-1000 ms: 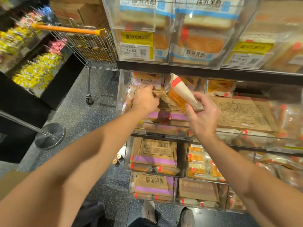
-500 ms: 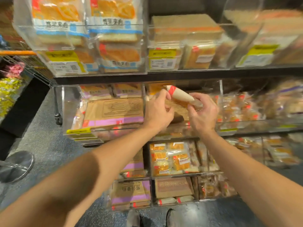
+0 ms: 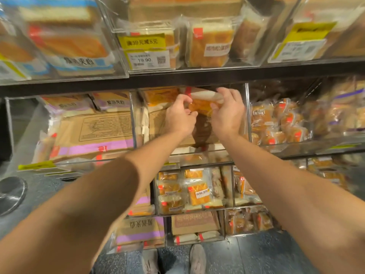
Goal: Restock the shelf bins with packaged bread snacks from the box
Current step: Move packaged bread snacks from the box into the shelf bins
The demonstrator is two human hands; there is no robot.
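Both my hands reach into the middle clear shelf bin [image 3: 245, 107] on the second shelf. Between them is a packaged bread snack [image 3: 201, 104], orange with a white edge and a red mark. My left hand [image 3: 180, 117] pinches its left end, and my right hand [image 3: 227, 111] grips its right end from above. The packet sits high at the back of the bin, over a brown cardboard piece [image 3: 158, 123] lying inside. The box the snacks come from is not in view.
A bin to the left holds a cardboard sheet with a purple band [image 3: 94, 135]. The bin to the right is full of small bread packets [image 3: 280, 119]. More filled bins sit above and below. A yellow price tag [image 3: 144, 50] hangs overhead. A metal stand base [image 3: 9, 194] lies at the left.
My view has shifted right and closer to the shelf. Both hands have pushed the bread packet deeper and higher into the middle bin, and the packet has turned flatter.
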